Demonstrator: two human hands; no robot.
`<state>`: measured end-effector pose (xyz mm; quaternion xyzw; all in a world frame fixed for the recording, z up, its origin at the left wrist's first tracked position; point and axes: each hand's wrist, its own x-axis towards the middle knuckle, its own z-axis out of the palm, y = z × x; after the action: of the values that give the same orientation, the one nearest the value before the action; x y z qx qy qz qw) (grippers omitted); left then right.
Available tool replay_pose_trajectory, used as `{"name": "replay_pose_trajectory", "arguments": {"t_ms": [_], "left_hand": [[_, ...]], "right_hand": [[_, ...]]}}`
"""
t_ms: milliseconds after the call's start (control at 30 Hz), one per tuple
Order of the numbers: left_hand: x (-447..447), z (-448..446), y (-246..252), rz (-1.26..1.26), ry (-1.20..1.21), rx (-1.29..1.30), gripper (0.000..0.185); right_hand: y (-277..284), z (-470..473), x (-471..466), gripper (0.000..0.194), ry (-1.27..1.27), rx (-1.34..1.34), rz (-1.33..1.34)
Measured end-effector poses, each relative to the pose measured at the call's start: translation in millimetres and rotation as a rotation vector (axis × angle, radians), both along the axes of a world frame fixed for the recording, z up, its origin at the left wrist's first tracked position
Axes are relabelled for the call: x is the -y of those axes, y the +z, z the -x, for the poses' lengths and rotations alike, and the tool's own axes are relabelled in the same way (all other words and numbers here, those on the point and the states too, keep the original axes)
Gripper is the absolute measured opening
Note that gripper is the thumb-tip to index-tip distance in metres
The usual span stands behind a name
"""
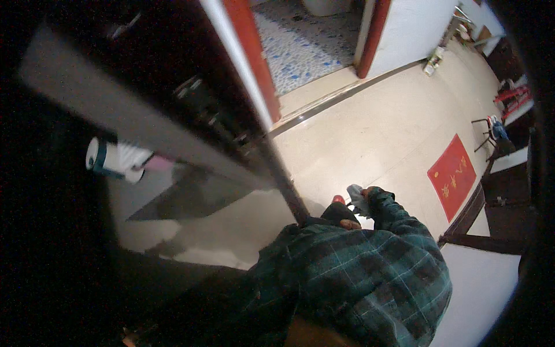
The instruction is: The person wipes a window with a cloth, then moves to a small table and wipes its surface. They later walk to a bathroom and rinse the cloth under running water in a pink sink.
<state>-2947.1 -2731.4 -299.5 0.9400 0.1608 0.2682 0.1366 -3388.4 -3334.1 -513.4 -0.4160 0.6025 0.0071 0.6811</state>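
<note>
My right hand (367,191) is out in front of my body, shut on a crumpled grey item (358,200), which looks like cloth or a thin bag. My dark green plaid sleeve (388,208) leads to it. Below the hand are a dark trouser leg (337,213) and a red shoe tip (338,199). A small brown shape (350,224) by my waist is too unclear to name. Deep shadow covers my left side. One faint lit patch (128,337) at the lower left may be part of my left hand; its grip cannot be made out.
Close on my left stands a dark door frame (288,186). Ahead, a red-framed doorway opens onto a pebble-patterned floor (299,52). A red mat (453,178) with gold writing lies right, near a dark-legged stool (483,134). A white roll-shaped object (117,159) is at left.
</note>
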Motion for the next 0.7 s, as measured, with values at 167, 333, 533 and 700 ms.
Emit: {"name": "replay_pose_trajectory", "arguments": {"t_ms": [167,333,533,700], "left_hand": [[86,-7,-4,0.058,-0.104,0.018,0.04],[168,9,-6,0.139,-0.177,-0.005,0.04],[241,32,-9,0.276,-0.246,-0.084,0.039],[298,55,-29,0.402,-0.314,-0.106,0.04]], "right_hand": [[-8,44,55,0.038,-0.154,0.033,0.005],[-19,115,106,0.038,-0.276,0.066,-0.026],[-67,107,196,0.034,-0.108,-0.076,0.464],[-2,27,258,0.039,-0.102,0.159,0.43]]}}
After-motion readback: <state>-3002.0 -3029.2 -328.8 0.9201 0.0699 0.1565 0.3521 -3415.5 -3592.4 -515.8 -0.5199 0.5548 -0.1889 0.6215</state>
